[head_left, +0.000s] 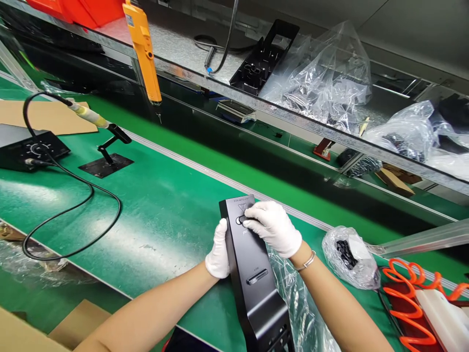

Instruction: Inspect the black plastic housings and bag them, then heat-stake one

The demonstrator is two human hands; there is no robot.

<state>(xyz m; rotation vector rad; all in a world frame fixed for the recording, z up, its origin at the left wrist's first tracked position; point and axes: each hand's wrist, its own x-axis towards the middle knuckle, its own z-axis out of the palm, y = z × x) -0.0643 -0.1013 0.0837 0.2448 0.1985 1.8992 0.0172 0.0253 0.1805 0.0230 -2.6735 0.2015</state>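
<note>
A long black housing point(246, 254) lies tilted on the green bench, with "HOT SURFACE" lettering and a warning triangle near its far end. My left hand point(219, 252), in a white glove, holds the housing by its left edge, thumb up along the side; its other fingers are hidden. My right hand point(274, 226), also gloved, pinches a small dark piece point(243, 220) at a white-ringed spot below the triangle. How far that piece is seated I cannot tell. Closer to me on the housing is a narrow slot point(257, 276) marked "MAX".
An orange electric screwdriver point(144, 54) hangs over the bench. At left a soldering iron point(88, 113) rests in its stand beside a black control box point(32, 146). Right of me are a plastic bag of black parts point(350, 256) and a coiled orange hose point(406, 303). A shelf point(176, 61) runs above.
</note>
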